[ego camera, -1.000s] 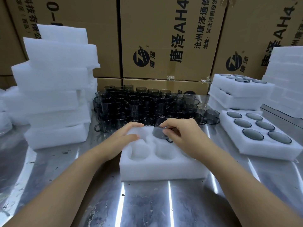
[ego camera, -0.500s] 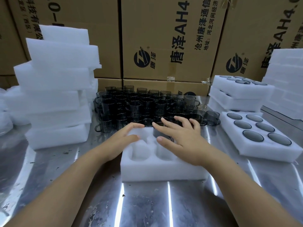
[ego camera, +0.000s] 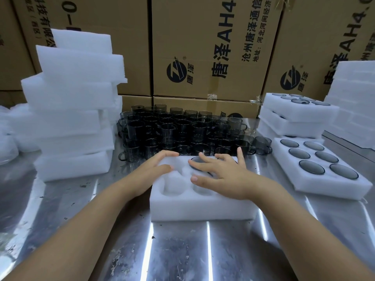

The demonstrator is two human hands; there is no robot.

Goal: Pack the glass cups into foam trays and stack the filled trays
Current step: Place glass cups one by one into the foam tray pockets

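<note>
- Foam tray (ego camera: 203,207) sits square on the steel worktop (ego camera: 182,250), right in front of the person. Both hands reach it without stretching.
- Left hand (ego camera: 154,169): fingers relaxed and nearly flat on the tray's far-left corner, gripping nothing. Likely just pinning the light foam so it doesn't skate on the metal.
- Right hand (ego camera: 225,175): palm down, fingers spread straight over the tray's far side, nothing held. Reads as seating a cup, though I can't tell if it presses or hovers.
- Glass cup (ego camera: 195,162): dark rim shows in the far-middle pocket, under the right index finger. The two near pockets in view are empty; the right-hand pockets are hidden by the hand.
- Loose smoked-glass cups (ego camera: 172,130) are crowded just behind the tray — a short reach for the next pick.
- Filled tray (ego camera: 324,187) lies to the right, six grey discs flush with the foam, probably waiting to be stacked.
- Stack of filled trays (ego camera: 294,116) stands behind it — outfeed kept on the right.
- Empty foam trays (ego camera: 71,118) are piled on the left as infeed.
- Early in this tray: one cup visible, most pockets open.
</note>
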